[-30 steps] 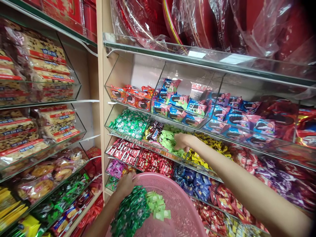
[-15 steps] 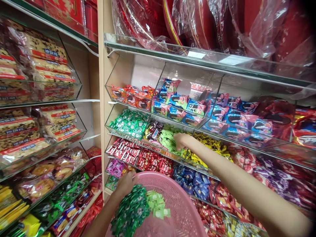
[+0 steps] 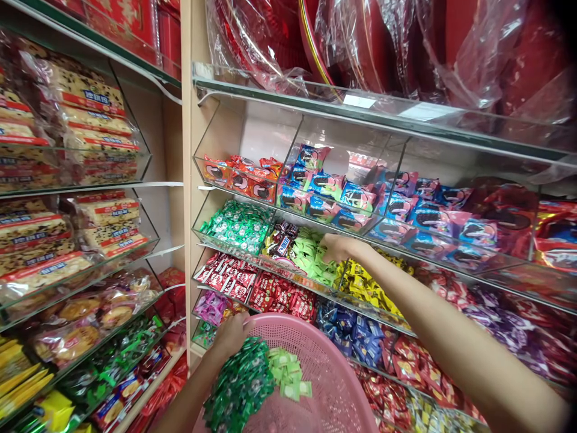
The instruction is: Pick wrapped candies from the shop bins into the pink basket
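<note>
Left hand closed over the far-left rim of a round, pink, perforated plastic basket, held below the bins. Inside: shiny dark-green wrapped packets heaped left, small flat pale-green packets beside them, bare pink floor to the right. Right hand reaches above the front edge of a transparent bin into loose pale-green packets; fingertips partly hidden, grip cannot be told. Headroom tight: blue-and-pink wrapped packets just overhead. Yellow-wrapped sweets just right.

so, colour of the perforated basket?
Pink basket; shows best in the head view, the only one.
</note>
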{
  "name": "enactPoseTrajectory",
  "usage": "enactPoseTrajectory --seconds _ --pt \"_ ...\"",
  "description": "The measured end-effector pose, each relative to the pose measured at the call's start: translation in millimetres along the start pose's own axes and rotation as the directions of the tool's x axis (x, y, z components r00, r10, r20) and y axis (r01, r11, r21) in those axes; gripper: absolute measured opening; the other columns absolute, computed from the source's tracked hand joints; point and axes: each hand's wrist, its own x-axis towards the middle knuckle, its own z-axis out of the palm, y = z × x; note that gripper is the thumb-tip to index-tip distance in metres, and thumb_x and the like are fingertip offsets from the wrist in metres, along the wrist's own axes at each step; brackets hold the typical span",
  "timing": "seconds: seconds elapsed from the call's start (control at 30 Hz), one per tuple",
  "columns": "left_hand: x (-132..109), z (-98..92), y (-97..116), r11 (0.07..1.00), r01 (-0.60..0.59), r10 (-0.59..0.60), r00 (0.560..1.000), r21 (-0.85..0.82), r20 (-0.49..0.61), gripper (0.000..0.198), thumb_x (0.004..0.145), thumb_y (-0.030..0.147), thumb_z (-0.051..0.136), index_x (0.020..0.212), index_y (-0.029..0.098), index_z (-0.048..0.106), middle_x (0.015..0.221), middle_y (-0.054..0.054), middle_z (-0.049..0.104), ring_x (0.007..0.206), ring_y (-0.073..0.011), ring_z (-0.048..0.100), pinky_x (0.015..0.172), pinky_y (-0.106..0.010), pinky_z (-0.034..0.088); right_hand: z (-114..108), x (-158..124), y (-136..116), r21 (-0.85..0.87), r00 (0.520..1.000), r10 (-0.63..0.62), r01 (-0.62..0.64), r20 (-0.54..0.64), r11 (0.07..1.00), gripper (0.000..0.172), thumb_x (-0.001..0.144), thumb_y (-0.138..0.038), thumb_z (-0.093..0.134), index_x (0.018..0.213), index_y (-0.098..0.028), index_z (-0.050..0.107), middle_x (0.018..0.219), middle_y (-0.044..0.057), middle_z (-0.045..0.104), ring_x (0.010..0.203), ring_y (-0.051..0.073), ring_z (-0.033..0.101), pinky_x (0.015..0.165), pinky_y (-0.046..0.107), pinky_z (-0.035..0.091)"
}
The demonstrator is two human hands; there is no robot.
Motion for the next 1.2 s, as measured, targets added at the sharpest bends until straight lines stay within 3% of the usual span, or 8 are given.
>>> enactPoseTrajectory --seconds 0.37,0.67,0.87,1.1,1.2 --pt "-0.5 1.5 -3.9 1.000 0.010 -0.010 1.000 -0.007 0.004 0.033 0.089 0.039 0.037 0.102 0.020 0.059 0.101 -0.008 0.067 0.098 -0.0232 0.061 0.074 -0.028 0.041 12.7 -3.4 -6.7 0.062 1.000 -0.004 0.003 0.015 0.998 0.034 0.067 -0.016 0.066 0.099 -0.007 0.058 0.076 0.009 0.066 0.051 0.011 0.058 0.043 0.020 0.042" --pt "-1.9 0.4 -2.8 1.000 0.014 -0.014 1.000 -0.010 0.003 0.033 0.089 0.041 0.037 0.103 0.020 0.059 0.100 -0.007 0.067 0.097 -0.0239 0.061 0.073 -0.028 0.042 12.7 -7.1 -3.8 -0.008 0.998 -0.056 0.056 -0.028 0.998 0.007 0.067 -0.015 0.064 0.071 -0.011 0.061 0.061 0.004 0.063 0.056 0.014 0.060 0.047 0.021 0.043" --pt "-5.0 0.8 -2.8 1.000 0.011 -0.011 1.000 -0.016 0.002 0.033 0.088 0.041 0.038 0.102 0.020 0.059 0.099 -0.008 0.067 0.096 -0.0236 0.062 0.072 -0.027 0.041 18.5 -2.7 -3.5 -0.078 0.994 -0.089 0.084 -0.059 0.993 0.005 0.064 -0.015 0.064 0.067 -0.012 0.061 0.062 0.006 0.063 0.060 0.016 0.060 0.046 0.022 0.038" --pt "-5.8 0.3 -3.4 1.000 0.005 -0.005 1.000 -0.016 0.006 0.033 0.089 0.041 0.037 0.101 0.020 0.059 0.099 -0.008 0.067 0.095 -0.0240 0.062 0.071 -0.028 0.040 19.1 -7.2 -0.6 -0.114 0.985 -0.078 0.061 -0.153 0.992 0.010 0.069 -0.020 0.060 0.076 -0.013 0.063 0.069 0.007 0.063 0.065 0.016 0.058 0.048 0.022 0.036" --pt "-6.8 -3.7 0.6 1.000 0.009 -0.009 1.000 -0.014 0.017 0.032 0.089 0.041 0.037 0.098 0.020 0.059 0.097 -0.008 0.067 0.094 -0.0233 0.062 0.070 -0.026 0.040 12.2 -13.2 6.8 -0.117 0.959 -0.118 0.091 -0.259 0.989 0.011 0.070 -0.023 0.060 0.076 -0.014 0.062 0.068 0.005 0.061 0.067 0.017 0.057 0.051 0.023 0.035"
